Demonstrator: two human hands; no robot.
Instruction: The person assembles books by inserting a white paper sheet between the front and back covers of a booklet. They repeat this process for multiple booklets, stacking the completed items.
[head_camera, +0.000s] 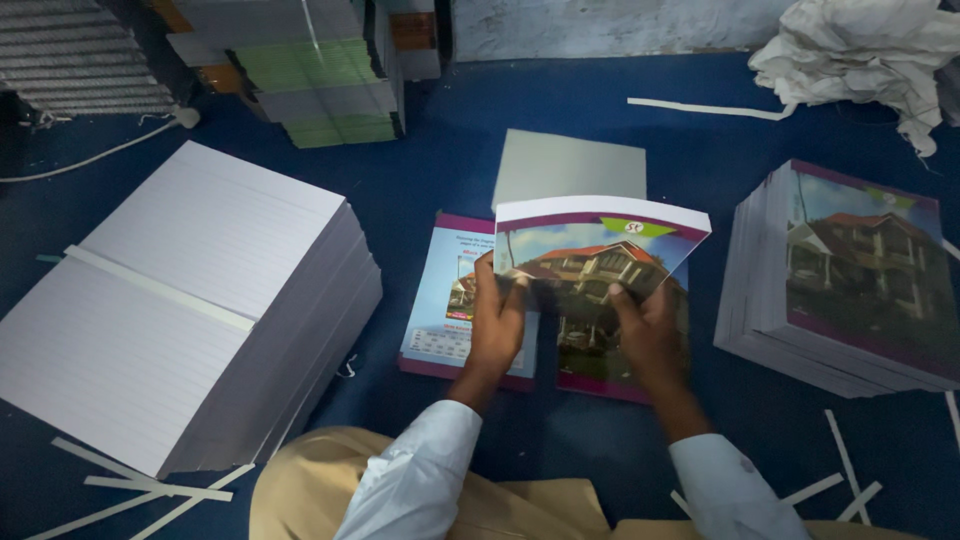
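Both hands, left hand (497, 318), right hand (648, 325), grip folded booklet cover (600, 240) between them.

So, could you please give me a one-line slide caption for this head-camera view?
Both hands, left hand and right hand, hold a house-cover notebook over an open cover sheet on blue floor.

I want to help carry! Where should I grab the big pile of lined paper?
Probably from below: the lined paper stack is thick, loose sheets lying flat on the blue floor. Slide one hand under each long side, from left and right, then lift level.
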